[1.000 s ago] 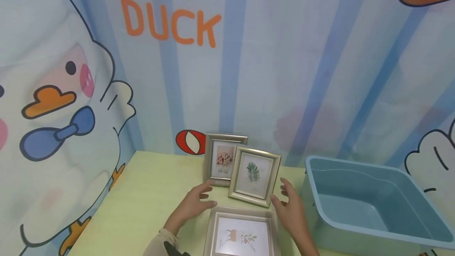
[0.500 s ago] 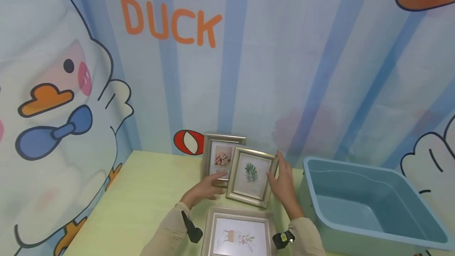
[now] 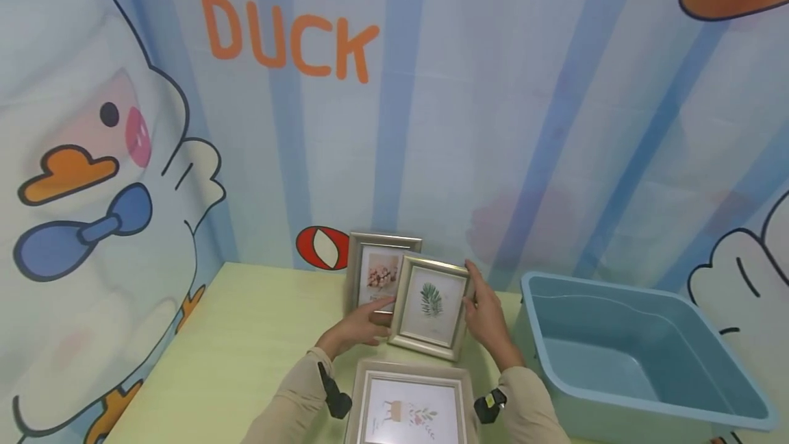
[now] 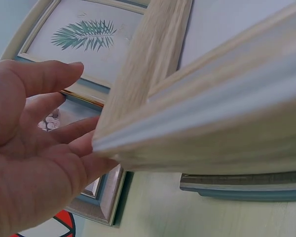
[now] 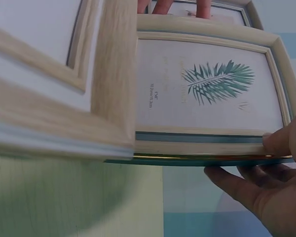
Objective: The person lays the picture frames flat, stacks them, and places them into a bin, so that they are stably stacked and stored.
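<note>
A gold-rimmed picture frame (image 3: 431, 300) with a green leaf print leans in front of a second picture frame (image 3: 382, 273) showing pink flowers. My right hand (image 3: 487, 317) pinches the leaf frame by its right side. In the right wrist view the thumb (image 5: 278, 143) lies on its front and the fingers reach behind. At the leaf frame's left side is my left hand (image 3: 356, 329), fingers loosely extended across the flower frame. The left wrist view shows its thumb (image 4: 54, 74) apart from the fingers, over the leaf frame's edge. Nearer me is a larger picture frame (image 3: 413, 410) with an animal-and-plant print.
A blue plastic bin (image 3: 641, 396) stands on the right of the pale yellow table (image 3: 246, 321). Behind the table hangs a striped cloth (image 3: 468, 122) with duck drawings. The larger frame's wood-grain border (image 4: 133, 64) fills the foreground of both wrist views.
My right hand has moved up and taken hold of the leaf frame's right side. My left hand has moved right to its left side. The frames stay put on the table.
</note>
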The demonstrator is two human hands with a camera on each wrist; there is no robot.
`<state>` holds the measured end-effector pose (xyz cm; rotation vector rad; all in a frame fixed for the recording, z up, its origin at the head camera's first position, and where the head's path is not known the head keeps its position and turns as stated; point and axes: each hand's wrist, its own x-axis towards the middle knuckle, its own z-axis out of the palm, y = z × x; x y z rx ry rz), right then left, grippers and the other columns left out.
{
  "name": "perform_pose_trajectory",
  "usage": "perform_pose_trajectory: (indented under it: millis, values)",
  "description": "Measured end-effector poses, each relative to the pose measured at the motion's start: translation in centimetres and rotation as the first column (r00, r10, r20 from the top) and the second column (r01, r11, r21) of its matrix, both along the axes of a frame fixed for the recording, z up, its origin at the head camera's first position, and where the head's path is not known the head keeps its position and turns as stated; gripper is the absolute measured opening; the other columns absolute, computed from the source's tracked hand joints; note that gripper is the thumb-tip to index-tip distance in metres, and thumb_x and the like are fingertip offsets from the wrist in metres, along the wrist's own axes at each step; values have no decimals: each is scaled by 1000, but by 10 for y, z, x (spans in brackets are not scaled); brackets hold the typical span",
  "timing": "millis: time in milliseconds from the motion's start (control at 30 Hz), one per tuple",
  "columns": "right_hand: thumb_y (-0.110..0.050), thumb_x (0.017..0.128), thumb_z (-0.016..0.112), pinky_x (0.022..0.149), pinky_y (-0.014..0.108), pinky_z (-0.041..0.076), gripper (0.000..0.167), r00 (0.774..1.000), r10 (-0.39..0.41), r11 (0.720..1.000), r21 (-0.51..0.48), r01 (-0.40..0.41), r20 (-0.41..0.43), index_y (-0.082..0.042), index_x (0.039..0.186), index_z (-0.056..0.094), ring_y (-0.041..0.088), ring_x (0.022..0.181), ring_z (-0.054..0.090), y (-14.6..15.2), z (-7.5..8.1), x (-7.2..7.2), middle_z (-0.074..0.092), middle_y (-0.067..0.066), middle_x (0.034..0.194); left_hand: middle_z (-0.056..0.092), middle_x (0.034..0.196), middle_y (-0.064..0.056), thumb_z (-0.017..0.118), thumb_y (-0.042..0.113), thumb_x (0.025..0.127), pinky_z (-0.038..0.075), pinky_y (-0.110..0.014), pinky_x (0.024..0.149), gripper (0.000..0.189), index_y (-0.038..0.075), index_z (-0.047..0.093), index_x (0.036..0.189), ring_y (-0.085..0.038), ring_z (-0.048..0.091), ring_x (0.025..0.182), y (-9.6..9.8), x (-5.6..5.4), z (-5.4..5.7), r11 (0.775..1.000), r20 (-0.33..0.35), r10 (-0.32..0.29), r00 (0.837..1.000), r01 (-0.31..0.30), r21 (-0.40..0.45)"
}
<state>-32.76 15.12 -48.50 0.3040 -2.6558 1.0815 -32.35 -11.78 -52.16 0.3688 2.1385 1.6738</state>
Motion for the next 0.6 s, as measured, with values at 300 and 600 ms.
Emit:
perform_pose_trajectory:
  millis: [300,600]
  values:
    - [7,94,58,74,46,51,71,998,-39,999,-13,39,-42,-19,155,34,32,93,58,2,-2,3,61,20,113,48,147,-31,60,-2,94,51,-62,98,70,7,30,157,-46,53,130,4,3,0,1000,-32,-5,999,4,-20]
    - [10,91,59,64,37,42,66,983,-33,999,32,39,-180,-13,150,42,23,76,50,1,9,9,56,14,87,54,141,-30,65,2,92,47,-57,107,72,5,32,156,-46,52,131,5,2,9,992,-131,-27,991,10,-125]
